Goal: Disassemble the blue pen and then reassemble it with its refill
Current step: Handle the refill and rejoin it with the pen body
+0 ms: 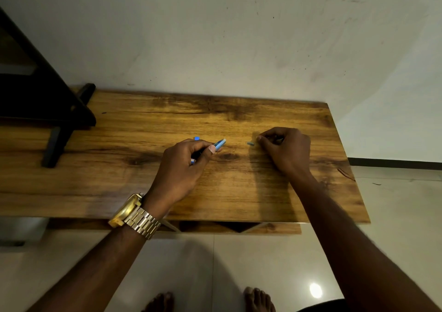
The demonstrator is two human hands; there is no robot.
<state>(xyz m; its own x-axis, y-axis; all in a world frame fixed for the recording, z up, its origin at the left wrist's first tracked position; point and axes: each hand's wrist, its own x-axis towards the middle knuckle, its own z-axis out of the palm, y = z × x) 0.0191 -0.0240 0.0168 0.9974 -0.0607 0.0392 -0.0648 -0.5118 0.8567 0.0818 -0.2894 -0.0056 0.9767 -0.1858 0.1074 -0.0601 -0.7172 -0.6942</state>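
left hand [184,165] is gripping the slim blue plastic pen barrel [219,143]; right hand [284,149], fingers curled, is pinching near a small grey-blue tip piece [250,143] just beside its fingertips; keeping both steady seems wise.

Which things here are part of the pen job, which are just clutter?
Job:
- blue pen barrel, in the left hand
- small blue piece on the table beyond that hand
- small grey-blue piece on the table, at the right hand fingertips

Lying about:
- wooden table
- dark stand at its left end
- gold watch
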